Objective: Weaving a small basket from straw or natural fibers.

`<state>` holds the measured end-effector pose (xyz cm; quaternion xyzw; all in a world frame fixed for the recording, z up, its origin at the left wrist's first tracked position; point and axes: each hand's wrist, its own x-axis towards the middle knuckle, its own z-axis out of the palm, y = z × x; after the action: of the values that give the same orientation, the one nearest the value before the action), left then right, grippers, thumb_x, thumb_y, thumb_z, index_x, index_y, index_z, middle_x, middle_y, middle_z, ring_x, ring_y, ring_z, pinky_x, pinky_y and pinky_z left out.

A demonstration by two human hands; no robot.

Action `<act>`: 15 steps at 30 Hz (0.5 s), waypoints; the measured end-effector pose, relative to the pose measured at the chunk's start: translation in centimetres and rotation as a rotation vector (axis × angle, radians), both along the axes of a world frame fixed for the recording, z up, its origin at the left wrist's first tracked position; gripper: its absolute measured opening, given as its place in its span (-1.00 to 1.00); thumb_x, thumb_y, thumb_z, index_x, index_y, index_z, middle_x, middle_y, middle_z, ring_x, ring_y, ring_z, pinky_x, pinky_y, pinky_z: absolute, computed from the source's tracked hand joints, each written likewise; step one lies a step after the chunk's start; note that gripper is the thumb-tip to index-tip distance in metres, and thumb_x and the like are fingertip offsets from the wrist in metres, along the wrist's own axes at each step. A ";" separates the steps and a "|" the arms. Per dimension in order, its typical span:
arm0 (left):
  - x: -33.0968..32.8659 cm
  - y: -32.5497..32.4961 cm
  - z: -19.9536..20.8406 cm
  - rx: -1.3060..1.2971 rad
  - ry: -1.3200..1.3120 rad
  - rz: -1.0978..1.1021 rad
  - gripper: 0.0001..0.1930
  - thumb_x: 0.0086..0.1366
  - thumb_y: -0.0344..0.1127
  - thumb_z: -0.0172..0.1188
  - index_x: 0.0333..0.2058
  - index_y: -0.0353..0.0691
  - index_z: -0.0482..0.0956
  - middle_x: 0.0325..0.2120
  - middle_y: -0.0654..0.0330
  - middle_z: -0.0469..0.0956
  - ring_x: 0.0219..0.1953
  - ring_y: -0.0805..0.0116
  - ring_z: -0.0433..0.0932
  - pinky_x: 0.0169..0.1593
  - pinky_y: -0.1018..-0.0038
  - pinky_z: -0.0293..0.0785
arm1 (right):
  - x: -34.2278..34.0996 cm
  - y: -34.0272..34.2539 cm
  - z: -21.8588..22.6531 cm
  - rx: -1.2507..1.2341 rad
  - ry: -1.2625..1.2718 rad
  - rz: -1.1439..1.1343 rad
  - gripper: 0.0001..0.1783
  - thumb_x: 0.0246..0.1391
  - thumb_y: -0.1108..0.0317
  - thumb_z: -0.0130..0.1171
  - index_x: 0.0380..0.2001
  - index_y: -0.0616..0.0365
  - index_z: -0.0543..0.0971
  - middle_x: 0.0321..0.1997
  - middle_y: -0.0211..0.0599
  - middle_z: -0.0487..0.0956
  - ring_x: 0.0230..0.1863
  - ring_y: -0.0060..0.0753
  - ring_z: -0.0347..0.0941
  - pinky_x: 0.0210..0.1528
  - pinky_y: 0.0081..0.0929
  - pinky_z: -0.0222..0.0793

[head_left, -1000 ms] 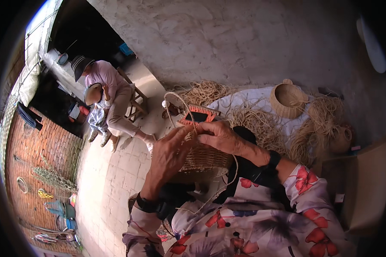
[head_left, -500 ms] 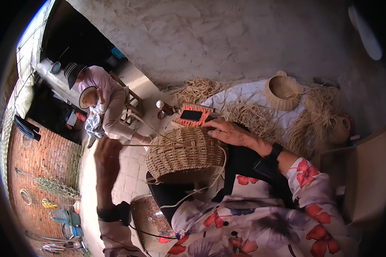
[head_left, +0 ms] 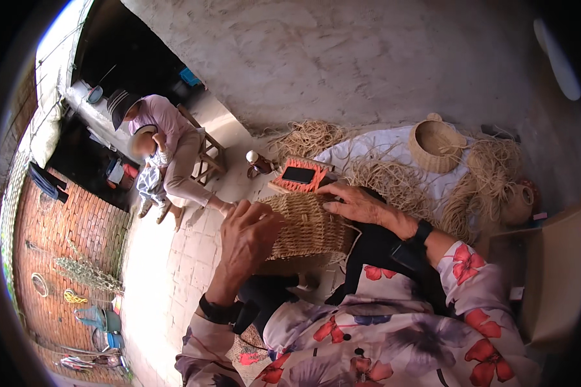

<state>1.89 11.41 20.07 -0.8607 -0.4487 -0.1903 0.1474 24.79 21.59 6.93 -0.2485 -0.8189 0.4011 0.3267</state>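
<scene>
A woven straw basket sits tilted over my lap, its dark opening turned toward me. My right hand holds the basket's far right side, the thumb and fingers pressed on the weave. In front of the basket's left part is my left hand, its fingers curled together at the woven side. Whatever those fingers pinch is hidden from view. A pale cord loops at the basket's right edge. Both my wrists carry dark bands.
Beyond the basket, a phone lies on an orange-woven stool. Loose straw strands and another round basket lie on a white sheet. A cardboard box stands at right. A seated person holds a child at left.
My left hand has come rightward from out at the left to the basket's side. The taut strand it was pulling no longer shows. My right hand stays on the basket.
</scene>
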 end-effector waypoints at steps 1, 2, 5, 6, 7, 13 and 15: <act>0.2 0.2 -0.2 -0.015 0.045 0.002 -0.92 0.01 -0.40 0.24 -0.45 -0.12 0.61 -0.46 0.29 0.50 -0.39 0.30 0.45 -0.31 0.38 0.38 | -0.1 0.1 0.0 0.001 0.009 0.001 -0.50 0.14 0.12 -0.01 0.09 0.15 0.35 0.02 -0.05 0.42 0.08 -0.12 0.36 0.11 -0.27 0.26; 0.4 0.4 -0.2 -0.019 0.047 -0.002 -0.92 0.01 -0.40 0.24 -0.45 -0.12 0.61 -0.46 0.29 0.50 -0.39 0.30 0.45 -0.31 0.38 0.38 | -0.1 0.0 -0.2 -0.001 0.019 0.000 -0.50 0.14 0.12 0.00 0.10 0.14 0.35 0.02 -0.05 0.42 0.08 -0.12 0.36 0.11 -0.28 0.27; 0.9 0.8 0.2 -0.077 0.058 -0.017 -0.94 0.02 -0.40 0.22 -0.46 -0.14 0.57 -0.48 0.26 0.48 -0.37 0.24 0.47 -0.34 0.33 0.39 | 0.2 0.2 -0.5 0.000 0.053 0.007 -0.50 0.14 0.13 0.00 0.09 0.14 0.36 0.02 -0.06 0.42 0.09 -0.12 0.35 0.12 -0.29 0.26; 1.0 0.9 0.4 -0.148 0.051 0.031 -0.94 0.02 -0.41 0.22 -0.48 -0.17 0.55 -0.50 0.22 0.48 -0.38 0.20 0.48 -0.35 0.30 0.39 | 0.3 0.2 -0.6 -0.004 0.055 0.002 -0.50 0.14 0.13 0.00 0.09 0.14 0.36 0.02 -0.06 0.42 0.09 -0.12 0.35 0.12 -0.29 0.26; 1.2 1.0 0.4 -0.219 0.044 0.079 -0.94 0.02 -0.41 0.22 -0.49 -0.19 0.53 -0.51 0.19 0.47 -0.38 0.15 0.49 -0.37 0.27 0.40 | 0.3 0.1 -0.7 -0.010 0.053 0.005 -0.50 0.14 0.13 0.00 0.09 0.14 0.36 0.02 -0.06 0.41 0.10 -0.13 0.34 0.13 -0.29 0.25; 0.4 1.2 -0.1 -0.286 -0.069 -0.005 -0.92 0.05 -0.47 0.22 -0.46 -0.25 0.50 -0.56 0.13 0.46 -0.46 0.10 0.50 -0.40 0.29 0.39 | -0.1 0.5 -1.0 -0.015 0.055 0.019 -0.51 0.15 0.14 0.01 0.07 0.20 0.37 0.01 -0.01 0.43 0.09 -0.10 0.35 0.13 -0.29 0.25; -0.1 0.8 0.0 -0.308 -0.098 0.018 -0.91 0.04 -0.48 0.22 -0.45 -0.24 0.50 -0.55 0.12 0.46 -0.45 0.10 0.50 -0.39 0.30 0.39 | 0.2 0.5 -1.0 -0.028 0.059 0.028 -0.50 0.15 0.13 0.01 0.07 0.20 0.36 0.01 -0.01 0.43 0.09 -0.12 0.35 0.13 -0.30 0.25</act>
<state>1.76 12.25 20.05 -0.8586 -0.4871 -0.1596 -0.0069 24.95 22.12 5.96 -0.2295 -0.8065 0.4245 0.3416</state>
